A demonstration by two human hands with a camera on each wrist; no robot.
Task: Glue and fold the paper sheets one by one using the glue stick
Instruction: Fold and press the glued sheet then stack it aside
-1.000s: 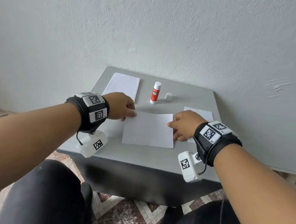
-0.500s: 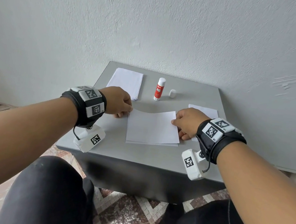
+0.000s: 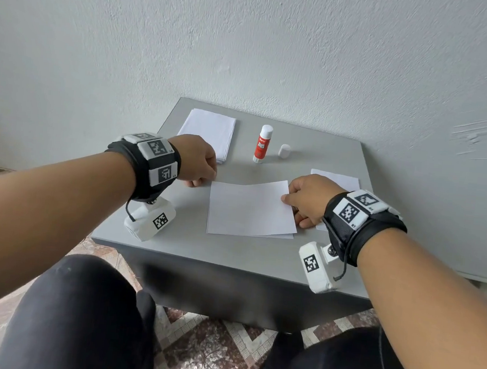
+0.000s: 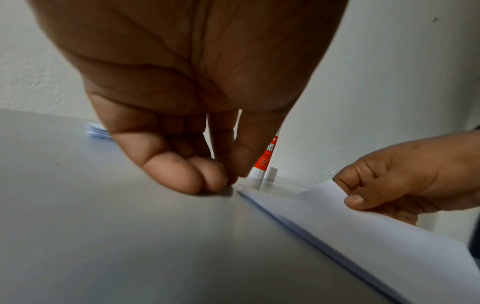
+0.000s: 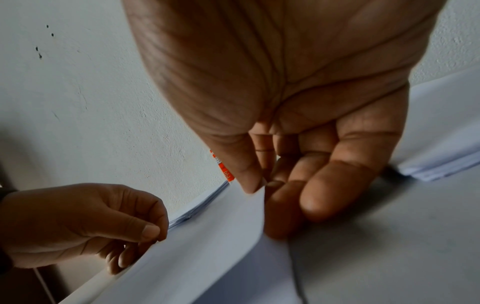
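Note:
A white paper sheet (image 3: 251, 209) lies doubled over in the middle of the grey table (image 3: 189, 241), two layers showing along its near edge. My right hand (image 3: 303, 199) pinches the upper layer's far right corner (image 5: 259, 191) between thumb and forefinger, holding it a little off the table. My left hand (image 3: 199, 162) is curled at the far left corner (image 4: 237, 190), with thumb and forefinger meeting on the paper's edge and its other fingertips (image 4: 182, 174) on the table. The red and white glue stick (image 3: 262, 144) stands behind the sheet. Its white cap (image 3: 284, 151) stands to its right.
A stack of white sheets (image 3: 208, 133) lies at the table's far left. More white paper (image 3: 338, 178) lies at the right, partly hidden behind my right hand. A plastered wall (image 3: 278, 54) rises straight behind the table. My knees are under the near edge.
The upper layer has settled lower onto the layer beneath, and its left corner is down at the table now. Both hands have stayed at the far corners.

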